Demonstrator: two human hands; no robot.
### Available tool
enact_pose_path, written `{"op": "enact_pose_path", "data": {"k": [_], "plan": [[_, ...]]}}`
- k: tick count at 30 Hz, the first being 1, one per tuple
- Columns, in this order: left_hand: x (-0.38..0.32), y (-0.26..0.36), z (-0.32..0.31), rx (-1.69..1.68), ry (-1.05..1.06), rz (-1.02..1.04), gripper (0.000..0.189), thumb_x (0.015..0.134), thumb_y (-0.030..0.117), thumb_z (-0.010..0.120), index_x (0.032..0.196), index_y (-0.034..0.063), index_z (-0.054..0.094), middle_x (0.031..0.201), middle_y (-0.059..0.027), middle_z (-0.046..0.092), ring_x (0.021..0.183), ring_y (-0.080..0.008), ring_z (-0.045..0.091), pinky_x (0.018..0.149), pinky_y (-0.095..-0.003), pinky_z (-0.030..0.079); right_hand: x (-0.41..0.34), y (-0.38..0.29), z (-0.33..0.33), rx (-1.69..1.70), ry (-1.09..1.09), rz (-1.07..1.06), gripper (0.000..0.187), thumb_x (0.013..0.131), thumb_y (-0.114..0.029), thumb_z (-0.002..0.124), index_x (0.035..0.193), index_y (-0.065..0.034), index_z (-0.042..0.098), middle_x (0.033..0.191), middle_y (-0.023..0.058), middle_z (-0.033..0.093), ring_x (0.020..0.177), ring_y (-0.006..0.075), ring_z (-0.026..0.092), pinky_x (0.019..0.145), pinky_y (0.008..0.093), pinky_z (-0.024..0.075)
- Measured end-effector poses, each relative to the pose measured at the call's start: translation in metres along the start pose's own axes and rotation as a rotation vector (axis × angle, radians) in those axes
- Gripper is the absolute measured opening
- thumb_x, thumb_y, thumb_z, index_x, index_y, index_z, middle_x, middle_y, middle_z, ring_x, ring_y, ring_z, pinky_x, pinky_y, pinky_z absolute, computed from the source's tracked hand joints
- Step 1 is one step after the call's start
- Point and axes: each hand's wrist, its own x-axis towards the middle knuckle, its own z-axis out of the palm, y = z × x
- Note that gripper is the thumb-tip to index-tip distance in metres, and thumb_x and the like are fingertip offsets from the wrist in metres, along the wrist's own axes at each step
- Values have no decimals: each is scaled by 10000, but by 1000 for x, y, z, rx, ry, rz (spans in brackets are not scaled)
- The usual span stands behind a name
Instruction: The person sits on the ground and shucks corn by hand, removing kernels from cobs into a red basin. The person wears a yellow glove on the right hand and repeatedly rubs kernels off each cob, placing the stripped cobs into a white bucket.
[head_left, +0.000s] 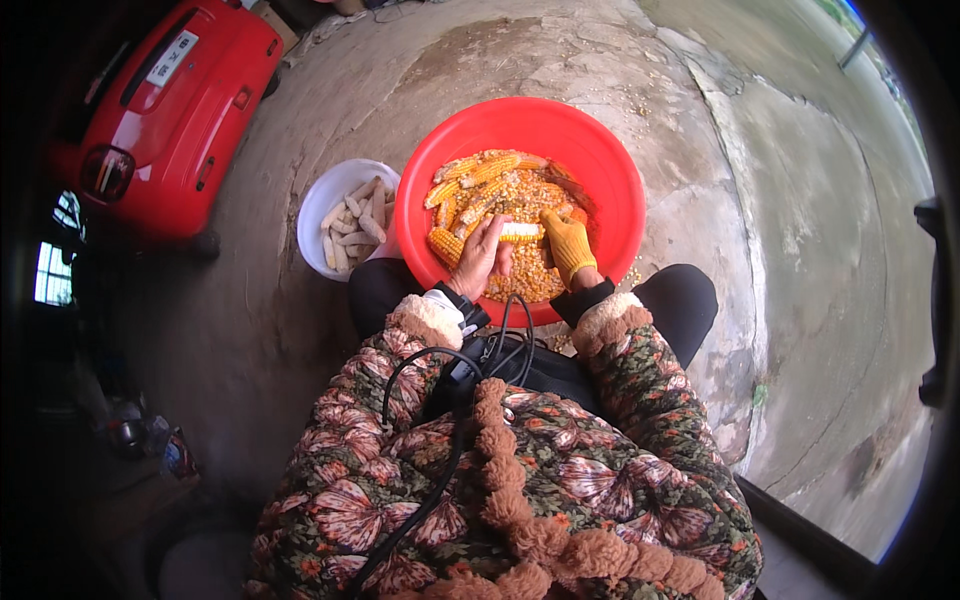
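Observation:
A partly shelled corn cob (520, 232) lies between my two hands, a bare white strip on its upper side and yellow kernels below. My bare left hand (484, 253) grips its left end. My right hand (566, 241), in a yellow knitted glove, holds the right end. Both hands are over a large red plastic basin (517, 120). Inside it, loose corn kernels (525, 279) cover the bottom, and several ears of corn (487, 174) are heaped at the back and left. Part of the heap is hidden beneath my hands.
A white bucket (311, 217) of stripped cobs (360, 225) stands left of the basin. A red vehicle (180, 120) is parked at the upper left. Scattered kernels (636, 112) lie on the cracked concrete floor (675, 195). A black cable (450, 457) runs across my lap.

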Motion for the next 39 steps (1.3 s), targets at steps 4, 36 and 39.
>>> {"op": "enact_pose_path", "data": {"k": [4,36,39], "plan": [[7,-4,-2,22,226,185,278,902,359,454,866,84,471,566,29,397,397,-56,360,354,-188,310,0,8,5,-179,-125,-37,257,852,-284,485,754,-50,529,524,38,472,385,132,446,359,259,333],[37,-8,8,501,539,576,334,922,275,376,897,-15,539,741,-173,588,692,-303,577,631,-381,439,-19,32,28,263,-288,340,483,867,-562,310,737,-121,458,473,-48,329,353,100,243,357,241,195],[38,-6,7,453,450,515,351,918,308,380,915,-12,527,766,-175,587,717,-296,577,645,-380,438,-18,27,30,304,-228,348,505,869,-539,297,669,-113,479,457,-22,348,328,129,267,332,264,211]]}}
